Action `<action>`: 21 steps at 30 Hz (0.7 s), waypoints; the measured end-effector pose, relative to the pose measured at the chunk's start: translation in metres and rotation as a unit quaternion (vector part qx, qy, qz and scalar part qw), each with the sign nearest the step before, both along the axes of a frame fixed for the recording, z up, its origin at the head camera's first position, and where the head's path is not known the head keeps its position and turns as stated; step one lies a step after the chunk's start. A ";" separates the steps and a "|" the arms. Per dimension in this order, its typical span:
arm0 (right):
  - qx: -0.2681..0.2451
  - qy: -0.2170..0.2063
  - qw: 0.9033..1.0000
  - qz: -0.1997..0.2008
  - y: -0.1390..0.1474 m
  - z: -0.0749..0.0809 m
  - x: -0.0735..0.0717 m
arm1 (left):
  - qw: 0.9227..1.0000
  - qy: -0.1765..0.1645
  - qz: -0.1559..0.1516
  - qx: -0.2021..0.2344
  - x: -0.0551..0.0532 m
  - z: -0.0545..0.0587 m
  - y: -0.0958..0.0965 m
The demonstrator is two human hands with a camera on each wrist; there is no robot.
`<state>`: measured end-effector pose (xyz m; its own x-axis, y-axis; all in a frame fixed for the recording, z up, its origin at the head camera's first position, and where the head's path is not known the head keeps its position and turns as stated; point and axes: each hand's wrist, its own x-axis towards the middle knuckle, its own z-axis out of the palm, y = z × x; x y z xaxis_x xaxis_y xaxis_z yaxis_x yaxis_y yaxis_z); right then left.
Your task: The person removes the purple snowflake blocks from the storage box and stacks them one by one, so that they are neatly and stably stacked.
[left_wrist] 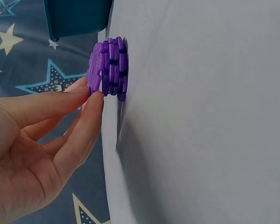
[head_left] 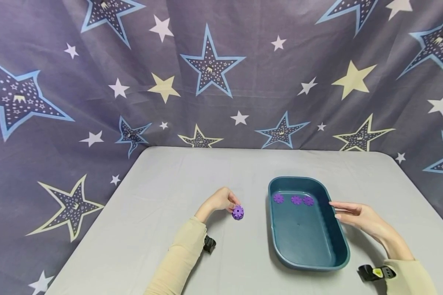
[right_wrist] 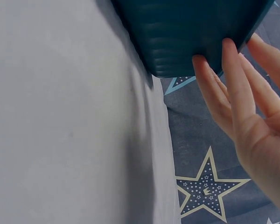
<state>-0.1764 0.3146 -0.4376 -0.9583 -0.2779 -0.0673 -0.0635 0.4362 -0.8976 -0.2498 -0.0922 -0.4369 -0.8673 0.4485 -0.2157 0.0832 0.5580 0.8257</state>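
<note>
A short stack of purple notched discs point(head_left: 238, 214) stands on the table left of the tray. My left hand point(head_left: 221, 200) pinches the top disc point(left_wrist: 94, 70) between thumb and fingers; in the left wrist view it tilts slightly off the discs beneath point(left_wrist: 115, 67). The teal tray point(head_left: 302, 246) has three purple discs lying in it near its far end: a left disc point(head_left: 278, 198), a middle disc point(head_left: 296, 200) and a right disc point(head_left: 308, 200). With nearly straight fingers, my right hand point(head_left: 361, 217) touches the tray's right outer wall point(right_wrist: 186, 42).
A pale cloth covers the table point(head_left: 162, 184). Behind and beside it hangs a dark curtain point(head_left: 221, 110) with stars. Black straps with small devices sit at the left wrist point(head_left: 209, 244) and right wrist point(head_left: 376, 273).
</note>
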 end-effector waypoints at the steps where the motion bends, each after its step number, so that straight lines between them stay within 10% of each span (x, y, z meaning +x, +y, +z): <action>1: 0.001 -0.001 1.000 0.000 0.000 0.000 0.000 | 1.000 0.001 0.000 -0.001 0.000 0.000 0.000; 21: 0.006 -0.007 1.000 -0.006 0.001 -0.001 0.000 | 0.995 0.091 -0.037 -0.018 -0.007 0.011 0.006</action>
